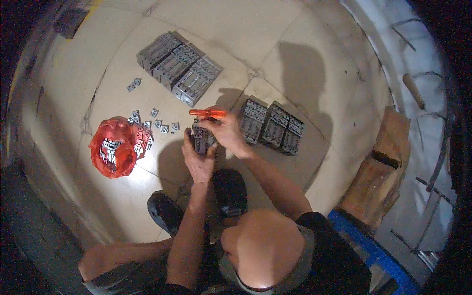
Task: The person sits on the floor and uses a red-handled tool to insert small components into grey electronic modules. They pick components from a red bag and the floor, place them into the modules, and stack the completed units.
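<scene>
My left hand (pixel 198 168) is wrapped round a grey boxy electrical part (pixel 200 141) that looks like a contactor, holding it above the floor in front of my shoes. My right hand (pixel 227 132) is closed on a slim orange-red tool (pixel 206 113), whose exact kind I cannot make out. Its fingers meet the far end of the part, where a small dark piece shows. To the left lie several small metal-and-grey plates (pixel 164 129). A red plastic bag (pixel 102 135), rolled open, contains more such pieces.
A block of grey parts (pixel 179 66) stands on the tiled floor at the far side. Two more stacks (pixel 275 125) sit right of my hands. Small loose plates (pixel 133 84) lie left of the far block. At the right are cardboard (pixel 376 172) and a blue frame (pixel 368 248).
</scene>
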`<state>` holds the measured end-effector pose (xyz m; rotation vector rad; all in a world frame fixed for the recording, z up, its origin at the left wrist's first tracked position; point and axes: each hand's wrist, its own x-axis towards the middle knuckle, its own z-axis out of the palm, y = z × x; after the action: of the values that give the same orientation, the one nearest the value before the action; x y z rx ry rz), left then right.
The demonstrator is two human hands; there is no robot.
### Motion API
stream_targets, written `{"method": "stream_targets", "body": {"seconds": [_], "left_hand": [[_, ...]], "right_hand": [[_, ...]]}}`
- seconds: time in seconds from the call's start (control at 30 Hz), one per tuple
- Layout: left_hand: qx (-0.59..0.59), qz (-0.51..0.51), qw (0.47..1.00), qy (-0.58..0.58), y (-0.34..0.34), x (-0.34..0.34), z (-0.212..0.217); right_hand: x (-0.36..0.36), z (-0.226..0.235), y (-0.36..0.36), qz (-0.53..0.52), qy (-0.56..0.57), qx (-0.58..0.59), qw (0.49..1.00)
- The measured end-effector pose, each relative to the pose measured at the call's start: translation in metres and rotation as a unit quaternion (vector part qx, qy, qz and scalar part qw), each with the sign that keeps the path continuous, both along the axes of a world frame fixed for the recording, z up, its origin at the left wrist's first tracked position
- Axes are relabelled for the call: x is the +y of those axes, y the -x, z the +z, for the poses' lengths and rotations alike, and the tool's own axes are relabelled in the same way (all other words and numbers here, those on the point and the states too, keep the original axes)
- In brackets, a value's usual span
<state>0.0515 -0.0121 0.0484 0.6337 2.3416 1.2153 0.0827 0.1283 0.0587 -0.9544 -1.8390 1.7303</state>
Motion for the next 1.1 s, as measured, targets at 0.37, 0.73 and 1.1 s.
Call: {"method": "stream_targets", "body": {"seconds": [0.37,0.73,1.1], "left_hand": [[0.026,-0.050,0.997,-0.057,0.042,0.014,-0.012],[-0.059,-0.110,0.986,-0.110,0.060,0.017,-0.021],[-0.119,-0.141,0.978,-0.093,0.072,0.016,-0.013]], "right_hand": [[-0.004,0.000,-0.008,-0.032,-0.067,-0.011,0.997],[-0.014,0.004,-0.005,-0.051,-0.008,-0.026,0.998],[-0.013,-0.001,-0.006,-0.035,0.022,0.013,0.999]]}}
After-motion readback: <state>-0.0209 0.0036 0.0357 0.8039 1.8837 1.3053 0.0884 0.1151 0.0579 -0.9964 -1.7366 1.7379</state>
